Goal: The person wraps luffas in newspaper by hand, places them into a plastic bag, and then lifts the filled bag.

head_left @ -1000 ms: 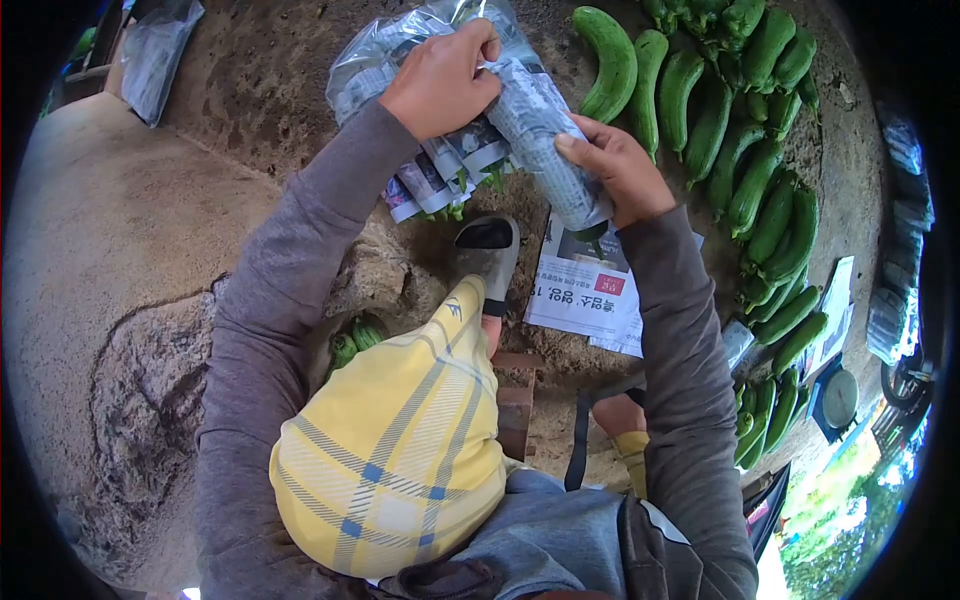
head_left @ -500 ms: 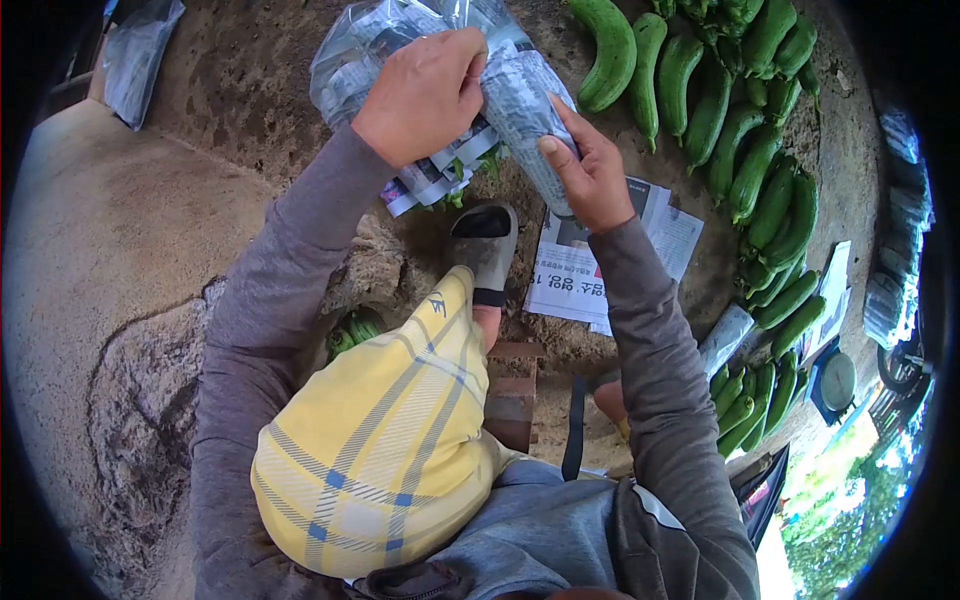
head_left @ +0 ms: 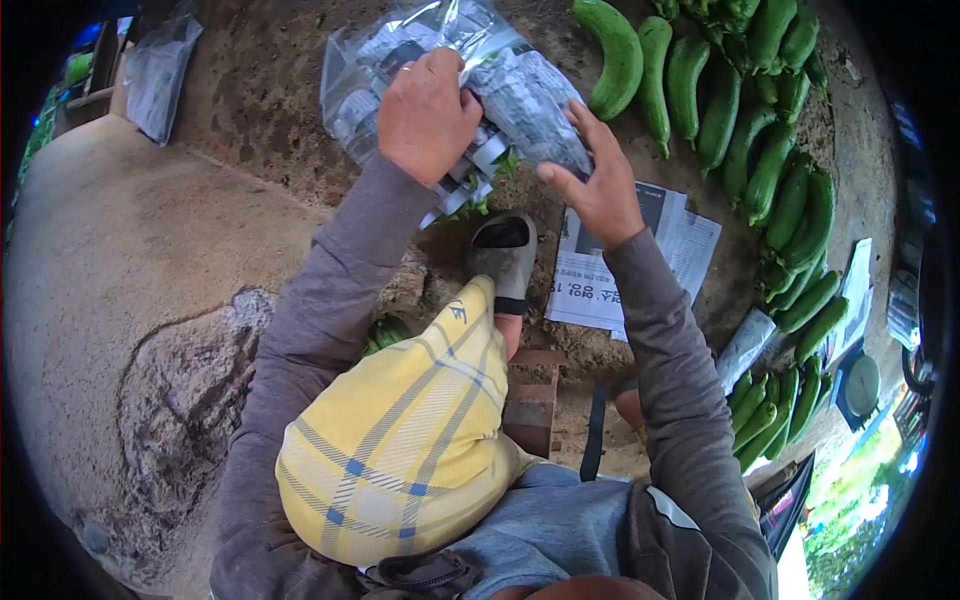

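A clear plastic bag at the top centre holds several newspaper-wrapped bundles, with green ends showing at its lower side. My left hand is closed on the bag's plastic edge. Against the right side of a newspaper-wrapped bundle rests my right hand, its thumb and fingers spread apart. That bundle lies at the bag's opening, partly under the plastic.
Printed newspaper sheets lie on the ground right of my shoe. Long green vegetables line the right side, more below. A round scale stands far right. Another bag is top left.
The wrapped bundle has moved up and left, further into the bag. My right hand has loosened from around it, its fingers now wider apart. The view has shifted slightly.
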Demonstrator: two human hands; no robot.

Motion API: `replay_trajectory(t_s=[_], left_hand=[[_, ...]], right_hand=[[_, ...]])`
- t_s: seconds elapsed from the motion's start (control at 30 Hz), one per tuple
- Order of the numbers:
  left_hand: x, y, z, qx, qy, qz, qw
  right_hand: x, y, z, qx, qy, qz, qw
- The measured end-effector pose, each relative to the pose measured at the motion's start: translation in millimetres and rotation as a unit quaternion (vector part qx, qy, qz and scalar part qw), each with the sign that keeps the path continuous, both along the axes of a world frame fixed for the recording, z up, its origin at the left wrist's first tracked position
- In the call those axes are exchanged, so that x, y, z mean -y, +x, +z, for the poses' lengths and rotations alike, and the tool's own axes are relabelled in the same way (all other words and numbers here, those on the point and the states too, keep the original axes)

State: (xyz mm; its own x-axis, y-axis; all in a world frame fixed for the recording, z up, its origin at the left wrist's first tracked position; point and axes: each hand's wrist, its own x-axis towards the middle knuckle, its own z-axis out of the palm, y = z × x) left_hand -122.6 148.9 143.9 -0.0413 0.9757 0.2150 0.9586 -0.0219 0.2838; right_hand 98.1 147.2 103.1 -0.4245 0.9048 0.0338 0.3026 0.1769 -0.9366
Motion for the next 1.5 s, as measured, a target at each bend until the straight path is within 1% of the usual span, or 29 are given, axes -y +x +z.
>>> replay_trajectory(t_s=[0.03,0.13,0.17,0.27,0.37,0.4,0.47,0.53,0.6,0.63,0.73,0.77,0.87,0.97,1.07,1.17,1.27,1.4,1.5], left_hand=[[1.5,-0.6,-2.0,0.0,0.007,0.004,1.0],[5.6,1.2,-3.2,-0.008,0.014,0.001,1.0],[7.3,2.7,-2.4,-0.011,0.012,0.002,1.0],[8.3,1.0,-5.2,-0.005,0.02,0.007,1.0],[8.0,1.5,-6.5,-0.003,0.014,0.012,1.0],[9.7,-0.6,-6.3,0.024,0.027,0.02,0.999],[12.8,-1.3,-7.7,0.083,0.053,0.029,0.995],[27.4,-6.9,-4.9,0.098,0.053,0.057,0.992],[50.2,-18.9,-17.2,0.111,0.046,0.093,0.988],[61.0,-24.9,-21.4,0.084,0.034,0.098,0.991],[80.2,-39.7,-26.2,0.001,0.025,0.111,0.993],[81.1,-43.0,-27.8,-0.001,0.035,0.115,0.993],[80.9,-45.4,-28.1,0.047,-0.011,0.126,0.991],[77.8,-44.1,-28.3,0.107,0.026,0.122,0.986],[69.4,-45.7,-27.8,0.093,0.014,0.094,0.991],[63.6,-53.8,-24.1,0.101,-0.049,0.088,0.99],[58.8,-63.6,-20.8,0.194,-0.085,0.084,0.974],[58.6,-68.9,-17.5,0.299,-0.091,0.095,0.945],[58.7,-68.1,-21.4,0.391,-0.079,0.101,0.911]], right_hand=[[6.1,1.7,-10.7,-0.011,0.012,-0.009,1.0],[20.0,4.8,-30.4,-0.002,-0.048,-0.005,0.999],[22.3,5.7,-36.8,0.028,-0.047,-0.001,0.999],[22.7,2.7,-43.0,-0.009,-0.072,-0.011,0.997],[24.4,-1.3,-56.4,-0.1,-0.155,-0.018,0.983],[24.4,-2.5,-55.4,-0.132,-0.183,-0.023,0.974],[21.7,-3.1,-54.6,-0.133,-0.188,-0.022,0.973],[20.8,-8.3,-47.1,-0.151,-0.204,-0.035,0.967],[19.3,-10.1,-48.5,-0.168,-0.206,-0.038,0.963],[20.1,-11.2,-49.6,-0.176,-0.209,-0.038,0.961],[19.3,-9.5,-43.2,-0.201,-0.274,-0.029,0.94],[18.2,-9.1,-38.1,-0.215,-0.3,-0.024,0.929],[19.3,-14.4,-37.1,-0.196,-0.255,-0.024,0.947],[13.7,-16.5,-34.6,-0.166,-0.205,-0.029,0.964],[5.1,-10.0,-34.8,-0.19,-0.244,0.001,0.951],[2.3,-1.9,-27.9,-0.221,-0.298,-0.006,0.929],[4.1,15.5,-22.3,-0.224,-0.355,-0.009,0.907],[30.2,41.8,2.2,-0.237,-0.354,-0.057,0.903],[57.6,47.8,13.1,-0.221,-0.34,-0.017,0.914]])
